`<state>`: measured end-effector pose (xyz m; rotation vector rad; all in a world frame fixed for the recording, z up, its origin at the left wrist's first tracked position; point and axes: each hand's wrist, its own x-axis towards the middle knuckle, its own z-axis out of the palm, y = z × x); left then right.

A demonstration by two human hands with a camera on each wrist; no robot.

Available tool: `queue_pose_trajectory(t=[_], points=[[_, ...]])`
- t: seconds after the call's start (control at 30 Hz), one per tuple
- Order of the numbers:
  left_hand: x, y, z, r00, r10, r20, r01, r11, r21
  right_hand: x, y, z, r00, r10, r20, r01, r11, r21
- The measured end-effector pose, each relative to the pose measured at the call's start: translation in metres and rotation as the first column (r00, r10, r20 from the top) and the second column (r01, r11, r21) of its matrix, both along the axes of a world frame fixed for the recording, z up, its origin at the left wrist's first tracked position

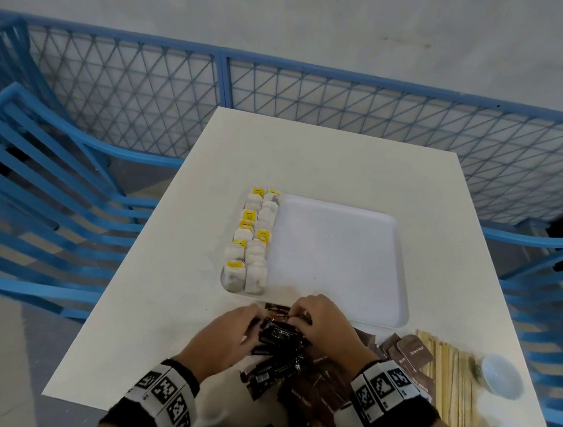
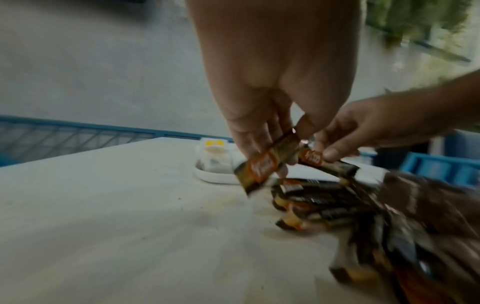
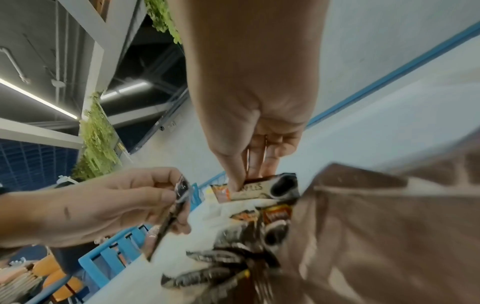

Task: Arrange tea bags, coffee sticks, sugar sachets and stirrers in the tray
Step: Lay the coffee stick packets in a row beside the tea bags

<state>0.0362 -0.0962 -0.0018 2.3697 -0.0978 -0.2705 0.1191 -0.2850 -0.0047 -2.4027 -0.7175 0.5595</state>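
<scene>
Just beyond both hands lies the white tray [image 1: 337,249], and along its left edge two rows of tea bags [image 1: 252,244] with yellow tags are already placed; the rest of the tray floor is bare. The left hand [image 1: 224,337] and the right hand [image 1: 323,326] are close together at the near rim of the tray, above a heap of dark coffee sticks [image 1: 276,353] on the table [image 1: 158,304]. In the left wrist view the left hand pinches one coffee stick [image 2: 267,162] between thumb and fingers, tilted, its lower end free in the air — the right hand pinches another stick [image 2: 324,164] just beside it, also lifted from the heap. I cannot tell if the two sticks touch each other.

To the right of the right hand lie brown sugar sachets [image 1: 410,350], some overlapping, and further right a bundle of wooden stirrers [image 1: 451,379] — all on the table, outside the tray. Past the stirrers stand two small white bowls [image 1: 500,375]. A blue fence [image 1: 222,79] is behind the table.
</scene>
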Motion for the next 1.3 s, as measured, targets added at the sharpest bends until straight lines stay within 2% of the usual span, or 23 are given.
queue_pose_trajectory(t=[0.1,0.2,0.33,0.43,0.5,0.53,0.6,0.67,0.77,0.87,1.17,1.23,1.3], points=[[0.001,0.007,0.01,0.983,0.151,-0.102,-0.173,0.95,-0.26,0.002,0.004,0.014,0.992,-0.1,-0.077,0.113,0.977,0.18],[0.007,0.005,0.023,0.964,0.226,-0.14,-0.265,0.862,-0.432,0.001,0.016,0.034,0.965,-0.128,-0.229,0.21,0.9,0.382],[0.014,-0.001,0.037,0.969,0.208,-0.137,-0.249,0.813,-0.526,-0.001,0.034,0.046,0.929,-0.03,-0.368,0.216,0.853,0.475],[0.011,0.005,0.038,0.964,0.208,-0.167,-0.265,0.82,-0.508,-0.005,0.039,0.043,0.888,0.037,-0.457,0.212,0.851,0.48],[0.004,0.013,0.035,0.954,0.232,-0.189,-0.294,0.84,-0.455,-0.008,0.035,0.038,0.923,0.051,-0.381,0.13,0.891,0.434],[0.0,0.017,0.033,0.945,0.252,-0.21,-0.322,0.837,-0.442,-0.009,0.031,0.034,0.956,0.081,-0.283,0.029,0.931,0.364],[-0.006,0.023,0.03,0.917,0.297,-0.265,-0.389,0.81,-0.439,-0.014,0.024,0.026,0.962,0.255,-0.101,-0.247,0.966,0.08],[-0.008,0.027,0.028,0.885,0.35,-0.308,-0.458,0.776,-0.433,-0.021,0.017,0.012,0.904,0.424,-0.049,-0.425,0.881,-0.209],[-0.01,0.032,0.026,0.857,0.402,-0.323,-0.511,0.748,-0.424,-0.033,0.015,-0.008,0.856,0.516,0.006,-0.479,0.799,-0.363],[-0.011,0.032,0.026,0.85,0.411,-0.329,-0.523,0.728,-0.443,-0.039,0.019,-0.021,0.848,0.528,0.046,-0.473,0.794,-0.381],[-0.009,0.03,0.031,0.829,0.449,-0.334,-0.56,0.656,-0.506,-0.028,0.025,-0.023,0.885,0.464,-0.043,-0.451,0.83,-0.329],[-0.007,0.029,0.032,0.822,0.452,-0.346,-0.569,0.637,-0.52,-0.024,0.026,-0.023,0.9,0.428,-0.085,-0.434,0.858,-0.273],[-0.007,0.031,0.033,0.818,0.467,-0.337,-0.575,0.63,-0.523,-0.02,0.026,-0.018,0.927,0.352,-0.127,-0.369,0.917,-0.15]])
